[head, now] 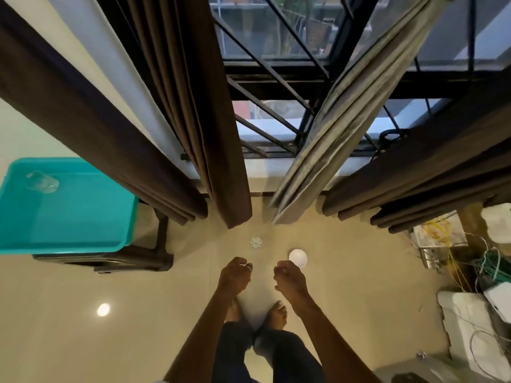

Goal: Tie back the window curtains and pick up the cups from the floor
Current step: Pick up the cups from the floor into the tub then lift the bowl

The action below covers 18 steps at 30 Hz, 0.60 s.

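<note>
Two cups stand on the beige floor below the window: a clear glass cup (256, 243) and a white cup (298, 258). My left hand (235, 275) hovers just below the clear cup with fingers curled, holding nothing I can see. My right hand (289, 277) hangs beside the white cup, fingers loosely curled and empty. Dark brown curtains (193, 100) hang on the left and right (431, 172). A grey curtain (340, 120) hangs bunched between them. Another clear cup (42, 182) lies in the teal tray (83, 244).
The teal tray rests on a dark stool (132, 261) at the left. Tangled cables and white boxes (470, 272) crowd the right side. A window with black bars (276, 78) faces me. My bare feet (276, 313) stand on the floor.
</note>
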Motion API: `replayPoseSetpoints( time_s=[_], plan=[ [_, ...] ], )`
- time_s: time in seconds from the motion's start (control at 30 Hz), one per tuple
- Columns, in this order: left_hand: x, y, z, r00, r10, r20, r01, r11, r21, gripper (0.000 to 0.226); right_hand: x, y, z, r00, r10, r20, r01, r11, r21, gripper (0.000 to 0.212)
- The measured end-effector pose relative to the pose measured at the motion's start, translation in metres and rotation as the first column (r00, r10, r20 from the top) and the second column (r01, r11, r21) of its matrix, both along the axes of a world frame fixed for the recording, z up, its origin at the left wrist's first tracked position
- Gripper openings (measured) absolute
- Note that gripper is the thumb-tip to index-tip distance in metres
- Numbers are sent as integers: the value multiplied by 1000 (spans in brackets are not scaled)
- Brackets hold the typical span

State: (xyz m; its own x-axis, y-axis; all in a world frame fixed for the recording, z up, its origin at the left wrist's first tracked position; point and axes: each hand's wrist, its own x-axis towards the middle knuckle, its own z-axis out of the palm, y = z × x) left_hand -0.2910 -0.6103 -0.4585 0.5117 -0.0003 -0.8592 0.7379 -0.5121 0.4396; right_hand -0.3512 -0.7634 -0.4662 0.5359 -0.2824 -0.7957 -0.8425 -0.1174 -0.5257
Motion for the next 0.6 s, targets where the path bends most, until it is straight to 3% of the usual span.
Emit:
replayPoseSetpoints(
  time_s=[0.27, 0.6],
  plan=[
    [31, 0, -123, 992, -125, 10, 124, 990, 61, 41, 36, -5, -135, 995, 94, -35, -95, 994, -45, 31],
    [74, -21, -349, 930, -348, 115, 329, 931, 158, 37, 79, -13, -350, 981, 191, -42, -195, 972, -130, 35]
  ],
)
